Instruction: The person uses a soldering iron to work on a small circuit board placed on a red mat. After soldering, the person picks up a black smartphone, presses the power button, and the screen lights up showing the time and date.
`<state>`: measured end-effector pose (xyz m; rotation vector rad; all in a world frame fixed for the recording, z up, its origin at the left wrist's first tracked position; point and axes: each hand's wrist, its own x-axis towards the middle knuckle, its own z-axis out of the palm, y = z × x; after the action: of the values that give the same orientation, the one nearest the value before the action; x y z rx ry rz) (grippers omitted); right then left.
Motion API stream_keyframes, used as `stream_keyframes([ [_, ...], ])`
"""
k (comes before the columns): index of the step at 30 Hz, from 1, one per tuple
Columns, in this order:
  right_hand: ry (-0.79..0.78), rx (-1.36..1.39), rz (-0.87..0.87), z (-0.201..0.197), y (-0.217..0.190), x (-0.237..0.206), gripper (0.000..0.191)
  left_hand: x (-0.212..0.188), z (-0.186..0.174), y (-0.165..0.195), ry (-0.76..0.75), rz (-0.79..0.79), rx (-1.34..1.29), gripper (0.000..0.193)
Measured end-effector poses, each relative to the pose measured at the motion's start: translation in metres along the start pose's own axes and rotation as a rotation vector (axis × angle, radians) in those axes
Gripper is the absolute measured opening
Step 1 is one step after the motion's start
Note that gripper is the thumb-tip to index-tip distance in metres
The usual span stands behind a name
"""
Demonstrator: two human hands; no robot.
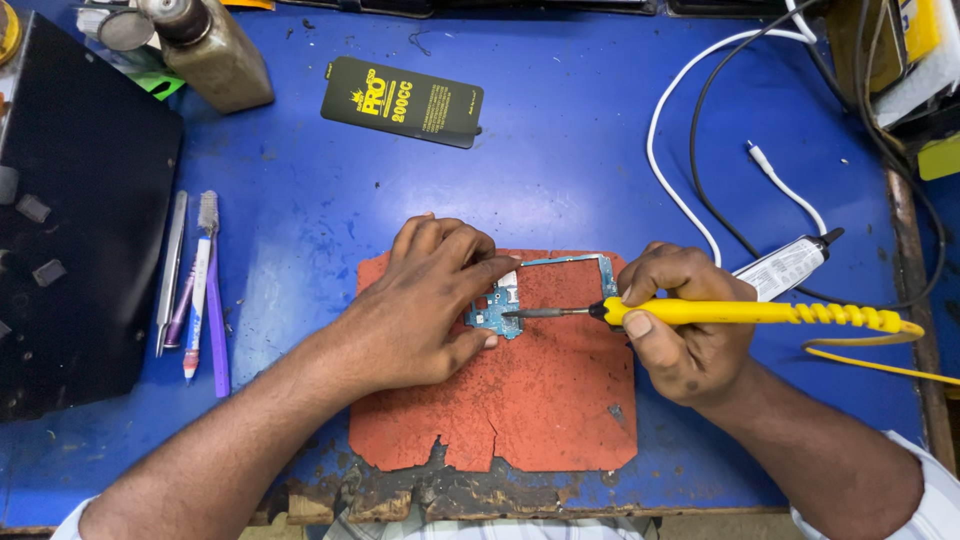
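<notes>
The left hand (425,300) pins a small blue board (492,312) flat on the red mat (530,400), while the right hand (680,320) grips a yellow iron (760,314), its tip touching the board.

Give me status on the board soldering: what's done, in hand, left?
Done: small blue-green circuit board laid on the worn red mat. In hand: left hand pins the board; right hand holds the yellow-handled soldering iron, tip at the board. Left: cannot tell which joints are finished; tweezers and toothbrush lie unused aside.
</notes>
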<state>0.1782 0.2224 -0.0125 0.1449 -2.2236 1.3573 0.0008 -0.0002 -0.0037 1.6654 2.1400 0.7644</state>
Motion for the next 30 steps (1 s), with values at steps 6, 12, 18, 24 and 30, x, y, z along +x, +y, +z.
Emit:
stream_keyframes([
  [6, 0.004, -0.001, -0.024, 0.0004, 0.0007, 0.0012, 0.014, 0.0000, 0.0005, -0.0006, -0.003, 0.003, 0.007, 0.072],
  [12, -0.003, 0.008, -0.011, 0.0004, -0.0009, 0.0004, 0.015, -0.0013, -0.0007, 0.0000, 0.010, 0.021, -0.002, 0.072],
  [18, -0.006, 0.033, -0.006, 0.0008, -0.0013, 0.0009, 0.015, -0.0002, -0.0011, 0.0001, 0.007, 0.023, 0.004, 0.071],
  [24, -0.009, 0.020, 0.005, -0.0006, -0.0020, 0.0005, 0.014, -0.0003, -0.0017, -0.0003, 0.013, 0.028, 0.002, 0.072],
  [30, -0.003, 0.011, -0.004, -0.0006, -0.0007, 0.0004, 0.015, 0.0003, -0.0012, 0.0004, -0.007, 0.002, 0.010, 0.073],
])
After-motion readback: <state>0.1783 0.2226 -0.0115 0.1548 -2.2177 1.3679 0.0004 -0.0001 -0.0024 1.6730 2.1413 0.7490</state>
